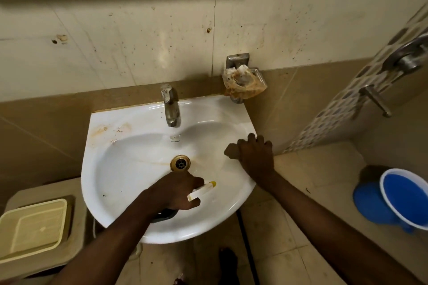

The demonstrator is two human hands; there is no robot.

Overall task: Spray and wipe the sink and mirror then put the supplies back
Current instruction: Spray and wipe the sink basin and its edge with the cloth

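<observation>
White ceramic sink point(129, 169), wall-mounted, seen from above, with brown stains on its left ledge and a streak running to the brass drain point(180, 163). Left hand point(176, 192) is over the front of the basin, its grip closed round a spray bottle point(202, 190); the white nozzle with a yellow tip points right, and the dark body shows just below the hand. Right hand point(252, 157) rests on the sink's right rim with fingers curled over the edge; whether it holds a cloth cannot be told. Tap point(170, 105) stands at the rear centre. Stained cloth point(243, 83) sits in the soap holder on the wall, right of the tap. Cream tray point(32, 229) lies lower left; blue bucket point(405, 199) stands on the floor at right.
</observation>
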